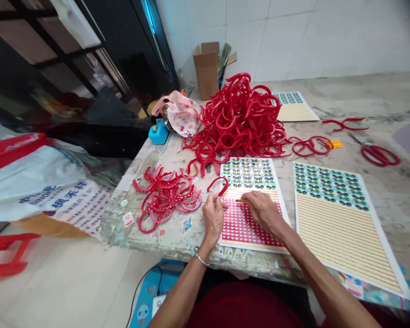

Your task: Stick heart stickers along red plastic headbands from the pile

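Note:
My left hand (pixel 214 216) is closed on one end of a red headband (pixel 222 186), whose curve rises above the fingers. It is over the left edge of a sticker sheet (pixel 249 228), printed with green-blue shapes at the top and rows of white shapes on red below. My right hand (pixel 261 209) is over the same sheet, its fingers pinched on a thin yellowish piece with a dark tip (pixel 241 200), too small to name. Left of my hands lies a loose pile of red headbands (pixel 171 193) with patterned strips. A much bigger heap of red headbands (pixel 239 118) rises behind the sheet.
On the right lies a second sticker sheet (pixel 345 228), with red-handled scissors (pixel 379 152) beyond it. A third sheet (pixel 295 111), a cardboard box (pixel 207 73), a blue tape dispenser (pixel 159 132) and a pink-white bag (pixel 182 114) are farther back. A red stool (pixel 12 255) stands at left.

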`<state>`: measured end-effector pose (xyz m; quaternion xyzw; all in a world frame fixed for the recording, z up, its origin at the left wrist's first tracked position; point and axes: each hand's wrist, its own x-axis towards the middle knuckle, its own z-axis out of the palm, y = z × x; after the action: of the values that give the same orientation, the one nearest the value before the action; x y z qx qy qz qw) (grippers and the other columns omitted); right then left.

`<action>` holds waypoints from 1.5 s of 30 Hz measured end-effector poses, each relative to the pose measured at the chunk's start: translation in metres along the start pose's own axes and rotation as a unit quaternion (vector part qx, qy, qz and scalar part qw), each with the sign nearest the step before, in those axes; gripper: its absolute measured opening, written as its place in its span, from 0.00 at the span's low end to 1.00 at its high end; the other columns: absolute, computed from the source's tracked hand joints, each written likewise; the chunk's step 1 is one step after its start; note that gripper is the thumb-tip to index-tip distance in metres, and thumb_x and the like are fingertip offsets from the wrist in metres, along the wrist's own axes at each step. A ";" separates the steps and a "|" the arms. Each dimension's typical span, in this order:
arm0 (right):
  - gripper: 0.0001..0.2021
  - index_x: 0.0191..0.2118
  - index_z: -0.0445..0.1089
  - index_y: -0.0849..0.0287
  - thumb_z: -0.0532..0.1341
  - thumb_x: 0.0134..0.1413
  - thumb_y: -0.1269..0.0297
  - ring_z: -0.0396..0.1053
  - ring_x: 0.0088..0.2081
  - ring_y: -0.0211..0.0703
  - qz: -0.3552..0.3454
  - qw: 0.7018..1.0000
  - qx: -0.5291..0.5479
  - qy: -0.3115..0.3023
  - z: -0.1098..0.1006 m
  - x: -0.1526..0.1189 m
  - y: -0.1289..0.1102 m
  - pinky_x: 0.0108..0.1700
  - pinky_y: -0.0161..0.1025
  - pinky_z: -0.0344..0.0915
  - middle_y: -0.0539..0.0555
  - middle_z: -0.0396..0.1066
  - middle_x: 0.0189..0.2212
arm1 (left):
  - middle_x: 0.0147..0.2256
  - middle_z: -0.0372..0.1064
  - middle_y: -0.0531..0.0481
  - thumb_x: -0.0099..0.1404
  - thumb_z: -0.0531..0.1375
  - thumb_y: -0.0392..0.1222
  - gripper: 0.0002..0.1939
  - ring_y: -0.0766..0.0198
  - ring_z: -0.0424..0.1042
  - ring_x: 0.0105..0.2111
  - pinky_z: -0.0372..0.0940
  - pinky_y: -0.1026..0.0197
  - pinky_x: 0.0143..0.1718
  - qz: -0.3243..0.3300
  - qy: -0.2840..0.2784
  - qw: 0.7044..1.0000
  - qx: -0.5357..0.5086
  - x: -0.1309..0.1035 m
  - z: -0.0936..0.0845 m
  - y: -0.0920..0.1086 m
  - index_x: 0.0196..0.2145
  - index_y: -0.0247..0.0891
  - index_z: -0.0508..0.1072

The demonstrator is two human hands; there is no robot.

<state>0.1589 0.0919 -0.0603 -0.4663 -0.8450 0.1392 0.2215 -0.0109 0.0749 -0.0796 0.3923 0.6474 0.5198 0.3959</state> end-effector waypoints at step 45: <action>0.09 0.28 0.62 0.57 0.61 0.52 0.59 0.59 0.28 0.40 0.069 0.940 0.254 0.218 0.010 0.035 0.010 0.32 0.39 0.57 0.50 0.62 0.25 | 0.25 0.72 0.51 0.65 0.50 0.39 0.07 0.60 0.73 0.28 0.62 0.61 0.34 0.075 -0.006 0.989 0.126 -0.006 0.002 -0.004 0.36 0.40 0.67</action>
<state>0.1452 0.1270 -0.0647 -0.4707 -0.6784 0.2592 0.5010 -0.0078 0.0697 -0.0836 0.4893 0.6739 0.4603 0.3073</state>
